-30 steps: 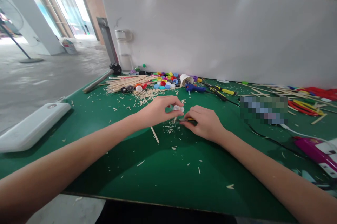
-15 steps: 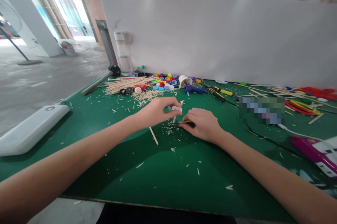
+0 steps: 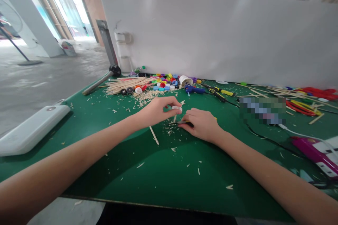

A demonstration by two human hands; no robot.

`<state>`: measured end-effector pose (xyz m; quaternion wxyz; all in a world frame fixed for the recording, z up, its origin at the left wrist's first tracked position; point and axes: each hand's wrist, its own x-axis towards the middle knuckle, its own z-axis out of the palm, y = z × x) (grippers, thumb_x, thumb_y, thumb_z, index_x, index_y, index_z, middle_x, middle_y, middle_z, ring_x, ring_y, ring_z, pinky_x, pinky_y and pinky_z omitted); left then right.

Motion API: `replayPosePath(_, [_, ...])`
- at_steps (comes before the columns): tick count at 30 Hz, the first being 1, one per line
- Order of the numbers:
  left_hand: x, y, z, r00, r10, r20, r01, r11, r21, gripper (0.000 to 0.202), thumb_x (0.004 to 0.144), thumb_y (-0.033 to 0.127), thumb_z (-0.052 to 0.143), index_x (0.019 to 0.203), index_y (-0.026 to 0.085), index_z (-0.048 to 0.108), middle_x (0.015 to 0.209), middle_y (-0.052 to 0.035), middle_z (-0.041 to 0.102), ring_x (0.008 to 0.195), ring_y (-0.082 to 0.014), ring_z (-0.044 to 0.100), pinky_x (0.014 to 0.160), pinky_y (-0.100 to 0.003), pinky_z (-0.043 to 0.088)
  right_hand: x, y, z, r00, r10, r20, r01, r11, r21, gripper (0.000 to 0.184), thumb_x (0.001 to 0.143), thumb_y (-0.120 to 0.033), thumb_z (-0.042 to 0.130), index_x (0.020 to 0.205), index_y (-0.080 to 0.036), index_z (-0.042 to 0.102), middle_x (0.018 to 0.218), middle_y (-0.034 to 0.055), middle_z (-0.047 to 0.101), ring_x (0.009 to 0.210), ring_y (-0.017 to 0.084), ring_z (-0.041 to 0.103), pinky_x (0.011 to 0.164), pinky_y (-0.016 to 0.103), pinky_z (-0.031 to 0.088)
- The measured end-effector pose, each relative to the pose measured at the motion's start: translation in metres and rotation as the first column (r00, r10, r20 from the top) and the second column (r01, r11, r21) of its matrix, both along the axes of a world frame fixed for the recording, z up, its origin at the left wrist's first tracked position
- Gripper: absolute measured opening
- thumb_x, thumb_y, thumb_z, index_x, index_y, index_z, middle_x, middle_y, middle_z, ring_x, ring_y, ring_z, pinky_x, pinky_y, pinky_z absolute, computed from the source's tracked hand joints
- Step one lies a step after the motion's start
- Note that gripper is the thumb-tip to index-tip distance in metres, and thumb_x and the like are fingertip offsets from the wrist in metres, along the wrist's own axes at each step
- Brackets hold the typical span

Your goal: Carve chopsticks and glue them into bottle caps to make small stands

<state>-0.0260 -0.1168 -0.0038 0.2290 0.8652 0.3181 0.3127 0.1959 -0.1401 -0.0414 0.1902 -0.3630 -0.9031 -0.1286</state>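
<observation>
My left hand [image 3: 161,110] pinches a white bottle cap [image 3: 176,107], from which a short wooden stick [image 3: 175,118] points down toward the table. Close on its right, my right hand [image 3: 202,124] is closed around a utility knife [image 3: 189,123] with a black and yellow handle. The knife's thin blade reaches left to near the stick's lower end; whether they touch I cannot tell. Small wood shavings [image 3: 169,132] lie beneath both hands. Another wooden stick [image 3: 154,135] rests on the green table [image 3: 179,182] below my left wrist.
Behind my hands lie a bundle of wooden sticks [image 3: 125,86], colourful bottle caps [image 3: 163,86], a tipped white cup [image 3: 185,81] and a blue glue gun [image 3: 194,89]. A white box-shaped device [image 3: 34,130] sits left. Cables lead to a purple power strip [image 3: 314,152] at right.
My hands stay almost in place. The knife and right hand have shifted very slightly left, and the cap in my left hand is tilted a little differently.
</observation>
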Motion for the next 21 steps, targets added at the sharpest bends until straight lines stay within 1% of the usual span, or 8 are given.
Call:
replayPosePath(2, [0.0002, -0.0009, 0.0006, 1.0, 0.001, -0.006, -0.001, 1.0, 0.0, 0.024, 0.088, 0.041, 0.056, 0.1, 0.023, 0.066, 0.101, -0.0022, 0.07, 0.085, -0.0121, 0.063, 0.067, -0.025, 0.048, 0.0007, 0.0006, 0.0003, 0.999, 0.012, 0.044, -0.011, 1.0, -0.023, 0.032, 0.092, -0.045, 0.051, 0.08, -0.02, 0.066, 0.073, 0.001, 0.065, 0.073, 0.015, 0.056, 0.057, 0.028, 0.032])
replayPosePath(4, [0.0, -0.0014, 0.0013, 1.0, 0.005, -0.013, -0.005, 1.0, -0.007, 0.024, 0.088, 0.042, 0.055, 0.1, 0.023, 0.066, 0.102, -0.002, 0.07, 0.086, -0.0123, 0.063, 0.065, -0.024, 0.047, 0.0014, 0.0004, 0.0009, 1.0, 0.021, -0.011, -0.021, 1.0, -0.008, 0.032, 0.092, -0.045, 0.051, 0.079, -0.02, 0.065, 0.073, 0.0007, 0.065, 0.074, 0.015, 0.057, 0.059, 0.027, 0.034])
replayPosePath(7, [-0.0004, -0.0008, 0.0011, 1.0, 0.006, -0.015, -0.006, 1.0, -0.011, 0.025, 0.089, 0.042, 0.054, 0.101, 0.024, 0.066, 0.099, -0.002, 0.071, 0.085, -0.0125, 0.063, 0.065, -0.025, 0.047, 0.0016, -0.0001, 0.0016, 0.993, 0.005, -0.114, -0.002, 1.0, 0.03, 0.029, 0.091, -0.044, 0.053, 0.08, -0.02, 0.064, 0.075, 0.0009, 0.066, 0.074, 0.014, 0.057, 0.061, 0.027, 0.036])
replayPosePath(12, [-0.0006, 0.0022, -0.0016, 1.0, 0.017, -0.002, -0.017, 1.0, -0.001, 0.026, 0.088, 0.043, 0.055, 0.101, 0.023, 0.066, 0.096, -0.0021, 0.071, 0.085, -0.0128, 0.064, 0.069, -0.026, 0.049, 0.0009, 0.0001, 0.0023, 0.997, -0.024, -0.077, 0.022, 0.999, -0.023, 0.027, 0.089, -0.044, 0.056, 0.079, -0.021, 0.063, 0.076, 0.0004, 0.066, 0.076, 0.015, 0.057, 0.058, 0.026, 0.034])
replayPosePath(14, [-0.0007, 0.0027, -0.0021, 1.0, 0.02, -0.004, -0.02, 1.0, -0.003, 0.026, 0.088, 0.043, 0.055, 0.101, 0.023, 0.066, 0.096, -0.0021, 0.071, 0.084, -0.0128, 0.064, 0.066, -0.026, 0.048, 0.0011, -0.0004, 0.0028, 0.995, -0.008, -0.104, 0.006, 1.0, -0.018, 0.027, 0.09, -0.044, 0.056, 0.079, -0.021, 0.064, 0.075, 0.0005, 0.066, 0.075, 0.015, 0.057, 0.059, 0.026, 0.034])
replayPosePath(17, [-0.0008, 0.0024, -0.0017, 1.0, 0.021, -0.012, -0.021, 1.0, -0.005, 0.026, 0.089, 0.043, 0.055, 0.101, 0.024, 0.066, 0.097, -0.0015, 0.071, 0.082, -0.0121, 0.064, 0.063, -0.025, 0.046, 0.0017, -0.0011, 0.0031, 0.981, -0.008, -0.193, 0.009, 1.0, 0.007, 0.027, 0.09, -0.043, 0.055, 0.082, -0.021, 0.066, 0.075, 0.0014, 0.066, 0.074, 0.014, 0.056, 0.061, 0.026, 0.036])
replayPosePath(19, [-0.0009, 0.0018, -0.001, 1.0, 0.008, -0.019, -0.008, 1.0, -0.006, 0.026, 0.09, 0.043, 0.054, 0.102, 0.024, 0.066, 0.099, -0.0013, 0.071, 0.083, -0.0117, 0.063, 0.063, -0.024, 0.046, 0.002, -0.0007, 0.0023, 0.988, -0.013, -0.155, 0.011, 1.0, -0.012, 0.027, 0.09, -0.044, 0.055, 0.081, -0.02, 0.066, 0.075, 0.0016, 0.066, 0.074, 0.015, 0.056, 0.061, 0.027, 0.036])
replayPosePath(21, [-0.0011, 0.001, -0.0002, 1.0, -0.006, -0.022, 0.006, 1.0, -0.001, 0.026, 0.09, 0.043, 0.053, 0.103, 0.024, 0.066, 0.101, -0.0015, 0.07, 0.085, -0.0118, 0.063, 0.064, -0.024, 0.046, 0.0021, 0.0002, 0.001, 0.999, 0.005, -0.049, -0.007, 0.999, -0.042, 0.028, 0.09, -0.044, 0.056, 0.079, -0.021, 0.067, 0.074, 0.001, 0.066, 0.074, 0.015, 0.056, 0.06, 0.028, 0.034])
